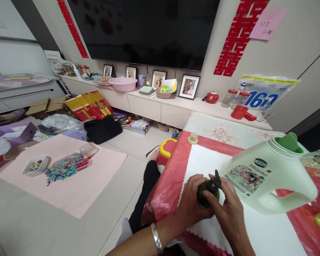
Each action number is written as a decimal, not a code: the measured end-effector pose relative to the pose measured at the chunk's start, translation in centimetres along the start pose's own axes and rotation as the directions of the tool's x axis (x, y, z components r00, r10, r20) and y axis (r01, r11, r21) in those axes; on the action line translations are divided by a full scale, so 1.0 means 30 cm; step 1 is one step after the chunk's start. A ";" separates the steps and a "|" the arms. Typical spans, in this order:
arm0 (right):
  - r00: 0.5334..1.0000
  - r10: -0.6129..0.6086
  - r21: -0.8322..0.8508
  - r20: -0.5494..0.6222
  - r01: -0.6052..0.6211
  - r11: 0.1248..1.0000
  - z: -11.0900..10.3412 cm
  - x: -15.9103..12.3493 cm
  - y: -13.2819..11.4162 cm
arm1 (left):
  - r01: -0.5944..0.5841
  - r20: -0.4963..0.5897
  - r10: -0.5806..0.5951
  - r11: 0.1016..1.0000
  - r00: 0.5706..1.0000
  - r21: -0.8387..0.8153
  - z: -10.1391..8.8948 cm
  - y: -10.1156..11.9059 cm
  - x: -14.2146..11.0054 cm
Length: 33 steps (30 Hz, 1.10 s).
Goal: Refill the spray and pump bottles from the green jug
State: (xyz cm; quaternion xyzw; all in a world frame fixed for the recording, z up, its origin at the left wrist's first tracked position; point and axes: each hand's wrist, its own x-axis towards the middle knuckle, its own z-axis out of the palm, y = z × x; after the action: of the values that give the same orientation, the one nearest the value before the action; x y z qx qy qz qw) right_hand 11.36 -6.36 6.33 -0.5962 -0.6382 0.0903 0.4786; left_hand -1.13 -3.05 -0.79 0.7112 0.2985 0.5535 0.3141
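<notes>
A small dark green pump bottle [206, 195] stands on the white cloth [202, 158] near the table's front edge. My left hand [192, 201], with a silver bracelet on the wrist, is wrapped round the bottle's body. My right hand [228, 208] is closed on the dark pump head [216, 179] at its top. Just right of my hands a big pale green detergent jug [266, 174] stands tilted, with a green neck opening and a moulded handle. A small cream cap [192, 138] sits at the far left corner of the cloth.
The table has a red plastic cover [165, 188] under the white cloth. My leg in black trousers [146, 193] lies left of the table. On the floor, a pink mat [77, 181] carries coloured beads and trays. A low cabinet [160, 105] with photo frames runs along the wall.
</notes>
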 end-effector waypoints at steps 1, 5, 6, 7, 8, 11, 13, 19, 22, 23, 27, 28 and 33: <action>1.000 0.013 -0.019 -0.003 -0.014 1.000 0.002 0.002 -0.001 | 0.000 0.003 0.000 1.000 1.000 0.004 0.001 -0.001 -0.001; 0.997 0.081 -0.018 -0.016 -0.081 0.997 -0.006 0.000 -0.008 | 0.014 0.011 -0.014 1.000 1.000 0.011 0.004 -0.013 -0.004; 0.995 0.102 -0.008 -0.022 -0.102 0.995 -0.012 -0.001 -0.013 | 0.024 0.015 -0.024 1.000 1.000 0.010 0.004 -0.016 -0.005; 0.992 0.121 0.008 -0.028 -0.121 0.993 -0.020 -0.001 -0.022 | 0.029 0.020 -0.030 1.000 0.999 0.010 0.003 -0.019 -0.006; 0.990 0.139 0.035 -0.033 -0.138 0.990 -0.029 0.001 -0.034 | 0.030 0.025 -0.030 0.999 0.999 0.011 0.000 -0.021 -0.006; 0.981 0.164 0.216 -0.108 -0.138 0.967 -0.071 0.018 -0.088 | 0.010 0.047 -0.011 1.000 0.999 0.027 -0.011 -0.023 -0.006; 0.962 0.174 0.352 -0.213 -0.090 0.932 -0.115 0.037 -0.133 | 0.013 0.063 -0.015 0.999 0.998 0.035 -0.018 -0.023 -0.005; 0.889 0.158 0.326 -0.430 -0.011 0.945 -0.309 0.068 -0.167 | 0.034 0.078 -0.038 0.998 0.996 0.048 -0.031 -0.017 -0.001; 0.970 0.084 0.029 -0.228 -0.079 0.996 -0.382 0.035 -0.083 | 0.015 0.080 -0.020 0.998 0.997 0.067 -0.034 -0.013 0.000; 0.990 0.043 -0.113 -0.135 -0.058 0.992 -0.395 0.018 -0.045 | 0.011 0.079 -0.017 0.997 0.997 0.073 -0.035 -0.011 0.001; 0.986 0.015 -0.392 0.166 0.052 0.919 -0.392 -0.063 0.110 | 0.000 0.079 -0.005 0.998 0.997 0.065 -0.038 -0.003 0.004; 0.974 0.044 -0.421 0.223 0.056 0.906 -0.384 -0.083 0.143 | 0.001 0.080 -0.006 0.998 0.997 0.062 -0.040 -0.001 0.005; 0.921 0.188 -0.551 0.342 0.034 0.834 -0.336 -0.159 0.256 | 0.007 0.090 -0.013 0.998 0.996 0.070 -0.044 0.006 0.007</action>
State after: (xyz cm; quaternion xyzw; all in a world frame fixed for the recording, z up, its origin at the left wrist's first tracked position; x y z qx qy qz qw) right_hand 22.98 -12.91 3.97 -0.7041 -0.6928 0.0384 0.1508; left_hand -2.37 -2.84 -0.28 0.7444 0.3068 0.5086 0.3050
